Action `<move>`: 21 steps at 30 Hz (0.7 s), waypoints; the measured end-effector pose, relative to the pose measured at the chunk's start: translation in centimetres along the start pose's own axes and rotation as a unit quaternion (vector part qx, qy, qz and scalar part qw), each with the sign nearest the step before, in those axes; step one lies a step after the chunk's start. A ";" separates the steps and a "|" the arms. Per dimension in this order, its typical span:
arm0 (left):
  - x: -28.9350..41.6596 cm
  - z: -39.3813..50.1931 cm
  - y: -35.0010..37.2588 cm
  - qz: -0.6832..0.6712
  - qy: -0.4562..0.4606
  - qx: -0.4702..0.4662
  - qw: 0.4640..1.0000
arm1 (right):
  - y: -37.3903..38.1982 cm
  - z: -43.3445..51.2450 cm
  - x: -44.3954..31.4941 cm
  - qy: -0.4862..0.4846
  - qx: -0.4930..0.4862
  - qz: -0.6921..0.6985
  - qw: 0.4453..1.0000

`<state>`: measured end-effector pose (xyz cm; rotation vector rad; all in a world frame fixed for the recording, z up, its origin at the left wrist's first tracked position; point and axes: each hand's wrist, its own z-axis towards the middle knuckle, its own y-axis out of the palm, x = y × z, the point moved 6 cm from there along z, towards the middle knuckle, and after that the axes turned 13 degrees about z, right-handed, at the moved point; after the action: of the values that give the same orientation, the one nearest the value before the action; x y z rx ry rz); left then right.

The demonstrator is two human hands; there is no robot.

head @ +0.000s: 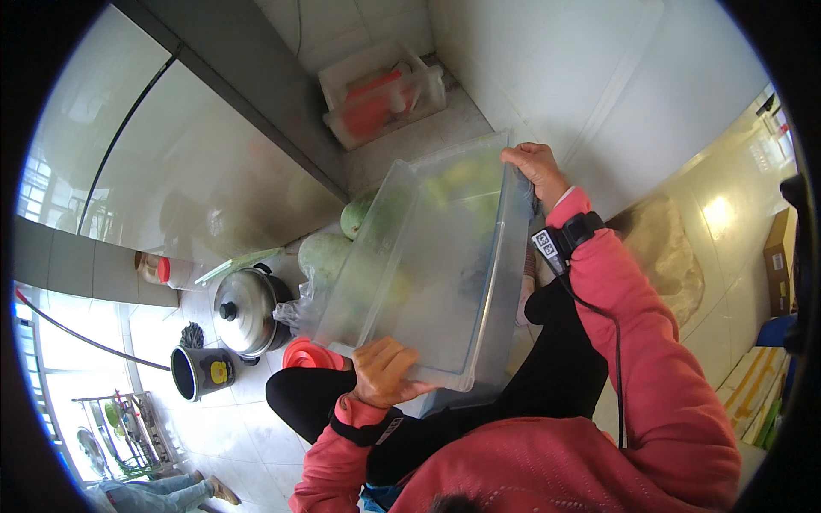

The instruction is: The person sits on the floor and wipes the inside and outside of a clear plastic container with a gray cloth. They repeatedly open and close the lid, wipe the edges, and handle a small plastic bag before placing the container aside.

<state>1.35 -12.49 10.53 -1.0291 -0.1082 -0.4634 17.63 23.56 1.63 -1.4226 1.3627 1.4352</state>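
Note:
A translucent plastic drawer (442,256) is held tilted in front of me, over my legs. My left hand (383,370) grips its near left corner, with the fingers over the rim. My right hand (535,170) is closed on the rim at the far right corner. Blurred green and yellow shapes show through the plastic; whether they lie inside or behind it I cannot tell. Just left of the drawer, large pale-green gourds (324,253) rest on the floor, partly hidden by it. A clear plastic bag (298,315) touches the lower gourd.
Another translucent bin (385,96) holding red items stands by the far wall. At left are a lidded metal pot (247,308), a dark bucket (204,373), a red plastic basin (311,356) and a red-lidded jar (178,272). Another person's legs (167,490) appear lower left. Cardboard boxes (779,263) stand right.

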 end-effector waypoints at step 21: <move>-4.1 -4.4 14.1 0.080 0.087 -0.261 0.958 | 3.4 -5.8 -8.0 -0.264 -0.019 -0.102 0.959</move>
<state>3.03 -8.85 -4.22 -1.4953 0.2683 -0.4420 17.10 18.84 10.94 -1.0564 0.8310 1.5597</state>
